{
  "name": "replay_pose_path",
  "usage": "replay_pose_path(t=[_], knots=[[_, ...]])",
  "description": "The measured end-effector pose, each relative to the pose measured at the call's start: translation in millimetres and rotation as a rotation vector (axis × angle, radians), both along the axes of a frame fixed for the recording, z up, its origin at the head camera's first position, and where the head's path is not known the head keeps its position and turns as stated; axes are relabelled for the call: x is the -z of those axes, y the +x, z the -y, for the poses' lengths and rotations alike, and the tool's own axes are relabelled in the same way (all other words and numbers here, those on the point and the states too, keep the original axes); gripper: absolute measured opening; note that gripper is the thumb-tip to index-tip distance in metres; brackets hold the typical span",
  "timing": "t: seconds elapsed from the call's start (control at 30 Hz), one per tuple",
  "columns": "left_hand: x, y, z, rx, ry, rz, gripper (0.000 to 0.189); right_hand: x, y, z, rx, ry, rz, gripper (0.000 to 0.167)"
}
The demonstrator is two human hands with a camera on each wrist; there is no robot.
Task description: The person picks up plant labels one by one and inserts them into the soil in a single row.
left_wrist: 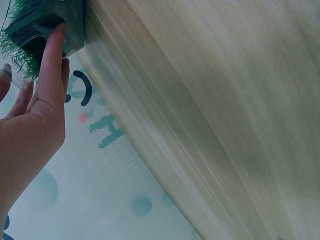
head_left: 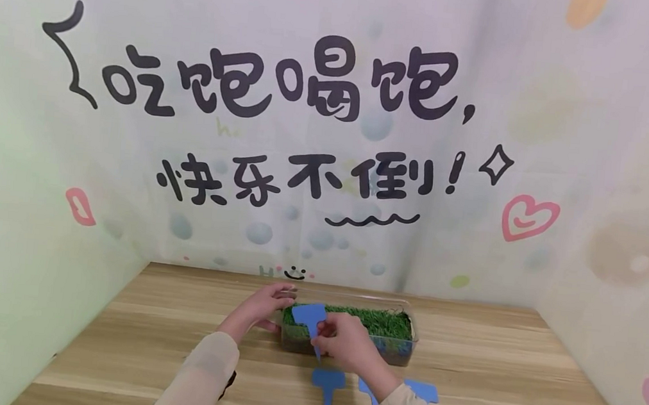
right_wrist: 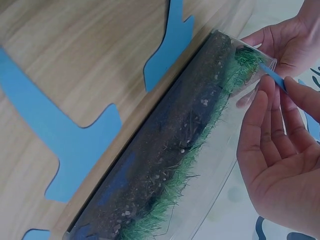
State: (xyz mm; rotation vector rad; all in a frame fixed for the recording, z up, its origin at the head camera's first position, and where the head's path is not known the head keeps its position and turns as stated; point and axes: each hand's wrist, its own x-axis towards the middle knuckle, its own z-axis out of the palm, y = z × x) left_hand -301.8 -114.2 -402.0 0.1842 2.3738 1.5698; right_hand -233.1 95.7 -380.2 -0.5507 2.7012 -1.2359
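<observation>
Hands apart. Left hand (head_left: 260, 309) grips end of clear box (head_left: 398, 358); grass (head_left: 389, 324) inside. Right hand (head_left: 349, 341) pinches blue tag (head_left: 309, 315) between both hands. Loose tags (head_left: 329, 380) on table (head_left: 278, 395), wearer's side of right hand.

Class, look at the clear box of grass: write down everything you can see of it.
The clear box is long, rectangular and looks like plastic. Its see-through walls show dark, soil-like filling with pale bits, topped by green grass lying mostly below the rim. It stands upright on the wood-grained table, its length running left to right. The left hand grips its left end.
</observation>
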Motion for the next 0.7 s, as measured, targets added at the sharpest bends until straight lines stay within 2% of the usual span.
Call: replay_pose_path(t=[0.13,0.37,0.7], knots=[[-1.3,0.6,0.3,0.020,-0.002,-0.008,0.051,-2.6,0.1,0.6,0.021,-0.014,0.004,0.007],[0.6,-1.2,-2.6,-0.025,0.016,0.011,0.049,-5.9,-0.1,0.7,0.044,-0.017,-0.045,0.008],[-1.1,0.9,-2.1,-0.025,0.010,0.016,0.049,-6.4,-2.5,0.5,0.049,-0.027,-0.090,0.007]])
